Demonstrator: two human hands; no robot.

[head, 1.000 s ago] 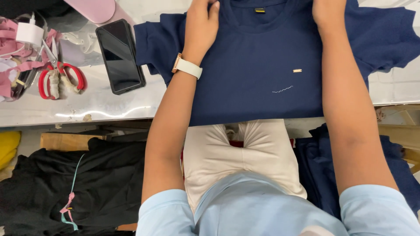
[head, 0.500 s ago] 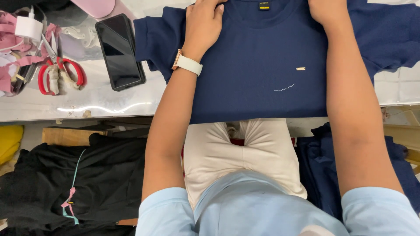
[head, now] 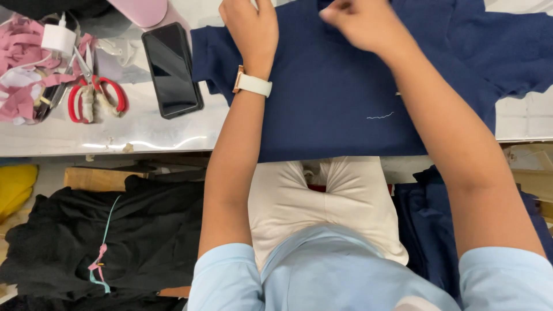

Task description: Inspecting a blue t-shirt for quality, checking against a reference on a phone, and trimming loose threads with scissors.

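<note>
Left hand: the left hand (head: 252,30) is lying flat at the upper middle of the frame, palm down, fingers running up past the top edge and held close together; it is pressing on the navy T-shirt (head: 340,98) and gripping nothing that shows.
Left wrist: a white watch band (head: 253,84) is sitting just below the hand, over the cloth.
Right hand: the right hand (head: 360,24) is hovering at the upper middle-right, fingers curled in and bunched toward the thumb; it is touching the shirt near the collar, and whether it is pinching cloth or only resting there cannot be told.
Shirt: the navy T-shirt is lying spread across the upper centre and upper right of the frame, on the metal table (head: 115,135), with 1 sleeve reaching left toward the phone and its hem hanging just over the table's near edge.
Loose thread: a short white thread (head: 380,116) is lying on the shirt, right of centre, beside the right forearm.
Phone: a black phone (head: 171,69) is lying face up at the upper left, just beside the left sleeve.
Scissors: red-handled scissors (head: 95,99) are lying left of the phone, near a heap of pink strips (head: 23,69).
Charger: a white plug (head: 59,39) is resting on the heap at the upper left corner.
Lower left: black cloth (head: 86,230) is piled below the table.
Lower right: dark blue cloth (head: 423,230) is lying beside the person's lap.
</note>
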